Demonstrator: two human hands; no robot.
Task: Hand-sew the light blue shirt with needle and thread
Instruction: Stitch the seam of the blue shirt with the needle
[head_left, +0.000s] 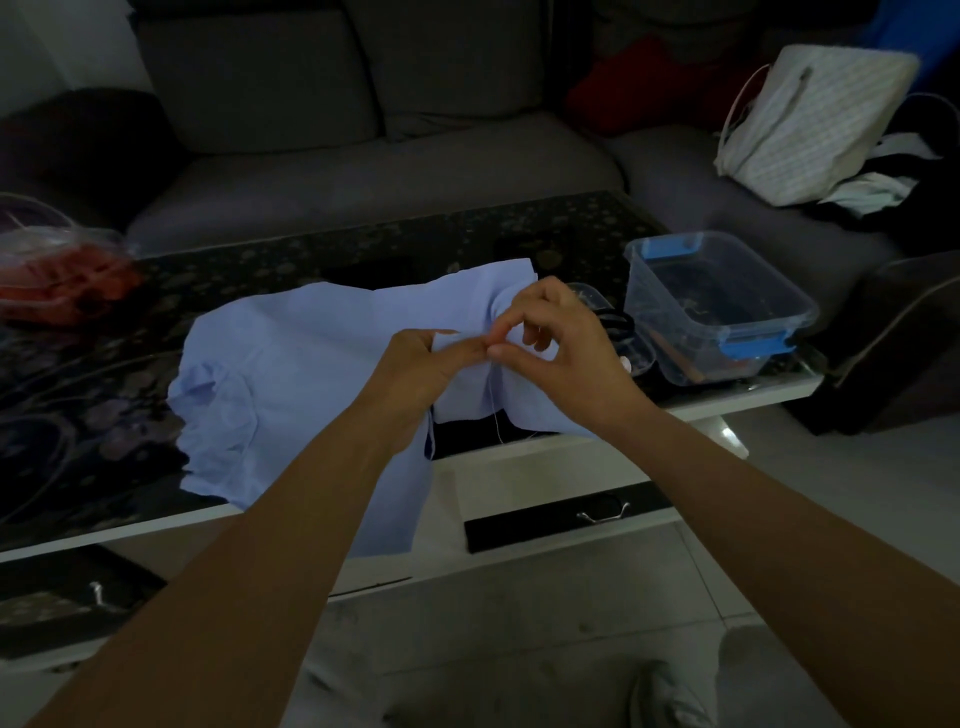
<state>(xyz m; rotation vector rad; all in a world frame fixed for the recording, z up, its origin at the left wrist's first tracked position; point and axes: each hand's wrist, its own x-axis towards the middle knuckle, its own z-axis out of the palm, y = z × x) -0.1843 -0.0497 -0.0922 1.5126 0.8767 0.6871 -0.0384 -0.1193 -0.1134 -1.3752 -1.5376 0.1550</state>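
Fingers (462, 347) of left hand (415, 366) and right hand (566, 348) pinch the shirt (291, 364) fold.

I am viewing a home living room. A grey sofa (395, 171) is standing behind a dark patterned coffee table (291, 260) with drawers.

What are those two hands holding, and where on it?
Left hand pinches a fold of the light blue shirt; right hand pinches beside it, where thread hangs. The needle cannot be seen.
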